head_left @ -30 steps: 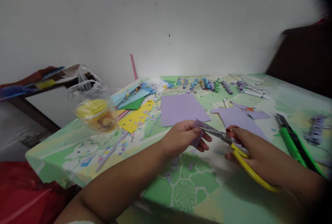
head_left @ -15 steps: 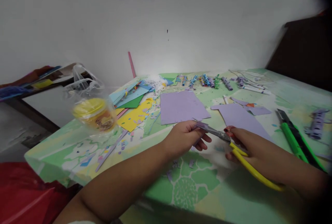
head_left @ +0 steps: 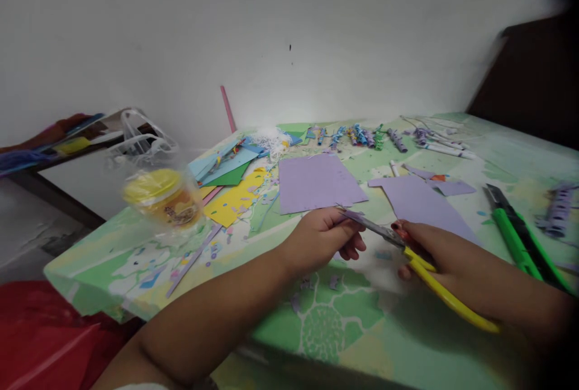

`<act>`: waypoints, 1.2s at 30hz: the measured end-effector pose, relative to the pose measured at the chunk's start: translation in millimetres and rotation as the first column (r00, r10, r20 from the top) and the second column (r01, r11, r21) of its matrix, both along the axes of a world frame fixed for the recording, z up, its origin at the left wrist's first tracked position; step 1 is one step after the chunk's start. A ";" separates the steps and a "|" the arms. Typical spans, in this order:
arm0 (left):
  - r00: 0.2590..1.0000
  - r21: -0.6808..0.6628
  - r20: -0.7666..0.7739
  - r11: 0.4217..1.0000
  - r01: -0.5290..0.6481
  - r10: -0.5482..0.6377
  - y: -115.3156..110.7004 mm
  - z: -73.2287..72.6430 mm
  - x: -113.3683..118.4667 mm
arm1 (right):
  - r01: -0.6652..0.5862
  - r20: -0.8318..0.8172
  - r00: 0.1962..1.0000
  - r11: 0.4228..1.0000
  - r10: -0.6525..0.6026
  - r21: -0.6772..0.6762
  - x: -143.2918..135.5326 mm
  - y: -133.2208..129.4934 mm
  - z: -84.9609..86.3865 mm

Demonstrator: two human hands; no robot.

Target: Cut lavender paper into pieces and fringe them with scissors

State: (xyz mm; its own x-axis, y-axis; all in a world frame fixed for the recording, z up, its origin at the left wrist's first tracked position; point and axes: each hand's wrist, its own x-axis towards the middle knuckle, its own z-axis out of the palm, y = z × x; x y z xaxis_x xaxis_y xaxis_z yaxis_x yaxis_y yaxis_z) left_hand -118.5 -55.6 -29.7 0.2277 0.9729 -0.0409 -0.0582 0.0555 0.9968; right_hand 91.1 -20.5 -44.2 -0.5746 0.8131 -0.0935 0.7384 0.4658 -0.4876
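Note:
Scissors with yellow handles [head_left: 446, 296] are in my right hand [head_left: 446, 257], its fingers closed round the grip near the pivot. Their metal blades point left and reach my left hand [head_left: 323, 236]. Between its thumb and fingers my left hand pinches a small purple paper piece [head_left: 353, 215], mostly hidden by the fingers and blades. Just behind the hands lies a purple paper sheet [head_left: 316, 184]. A second purple sheet [head_left: 429, 206] lies behind my right hand. Small purple scraps [head_left: 334, 282] rest on the cloth below my left hand.
The patterned tablecloth [head_left: 323, 330] carries a green cutter [head_left: 515, 242] at the right, beside a purple paper roll [head_left: 560, 212]. Several rolls [head_left: 359, 135] line the back. A yellow-lidded tub [head_left: 158, 197] in a clear bag, coloured sheets [head_left: 235, 200] and white shreds [head_left: 271, 140] are at the left.
The scissor blades have come slightly closer together and moved a little at the paper in my left hand. The view has shifted slightly.

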 end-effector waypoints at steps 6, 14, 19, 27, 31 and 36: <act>0.999 0.058 -0.032 0.998 -0.009 0.011 -2.8 -1.9 0.4 | 0.005 0.020 1.000 0.994 -0.007 0.109 2.0 -0.2 -6.8; 0.991 0.120 -0.132 0.993 0.013 0.003 -8.1 0.3 1.4 | 0.002 0.011 1.000 0.986 -0.003 0.166 -1.2 -7.8 -8.3; 0.990 0.098 -0.140 0.995 0.022 -0.008 -8.5 1.8 1.2 | 0.019 -0.005 1.000 0.986 -0.018 0.166 -2.5 -7.3 -7.0; 0.987 0.075 -0.159 0.997 0.019 -0.007 -6.7 0.0 1.8 | 0.014 -0.012 1.000 0.991 -0.013 0.130 -2.1 -5.3 -7.3; 0.988 0.067 -0.156 0.998 0.021 -0.010 -7.3 2.1 1.3 | 0.031 0.004 0.999 0.992 -0.032 0.119 -2.0 -5.3 -5.7; 0.992 0.040 -0.124 0.999 0.022 -0.017 -7.2 4.5 1.1 | 0.033 0.004 0.999 0.991 -0.033 0.127 -1.0 -3.3 -5.1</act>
State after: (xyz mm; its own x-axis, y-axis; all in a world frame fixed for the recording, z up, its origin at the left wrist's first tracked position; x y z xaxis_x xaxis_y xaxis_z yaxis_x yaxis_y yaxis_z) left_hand -117.4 -62.8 -25.2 0.2425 0.9697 -0.0296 0.0662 0.0138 0.9977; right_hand 90.1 -23.8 -49.3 -0.5470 0.8371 0.0081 0.7574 0.4990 -0.4211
